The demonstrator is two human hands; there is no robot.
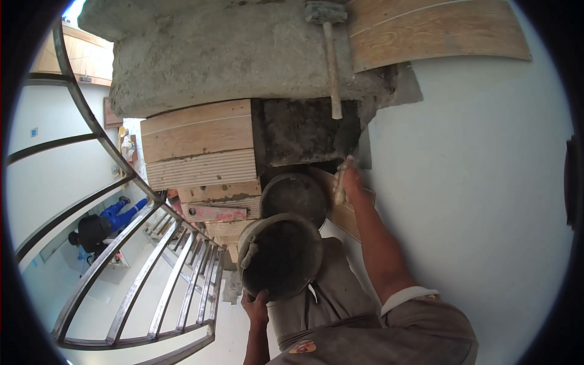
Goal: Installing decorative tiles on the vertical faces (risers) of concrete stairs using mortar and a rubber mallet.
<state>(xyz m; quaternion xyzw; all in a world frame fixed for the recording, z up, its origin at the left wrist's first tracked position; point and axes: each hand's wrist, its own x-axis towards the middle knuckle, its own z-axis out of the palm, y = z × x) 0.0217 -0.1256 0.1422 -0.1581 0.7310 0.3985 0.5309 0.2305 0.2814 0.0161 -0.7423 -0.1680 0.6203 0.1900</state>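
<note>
My right hand (351,180) is closed around the handle of a trowel. Its dark blade (348,135) is over the right end of a step bed coated with dark wet mortar (298,131). Down by my lap, my left hand (257,306) grips the near rim of a tilted bucket (286,258), dark inside, with a grey lump of mortar stuck on its left rim. Just beyond it stands a second dark bucket (294,196). A hammer (329,55) with a wooden handle lies on the rough concrete step above, its handle end reaching over the mortar bed.
Wood-look tiles (198,137) cover the steps on the left; another tile (438,30) lies at upper right. A reddish flat bar (217,213) rests on a lower step. Metal railing (164,280) bounds the left side, a white wall (468,182) the right. Below, another person (100,228) works.
</note>
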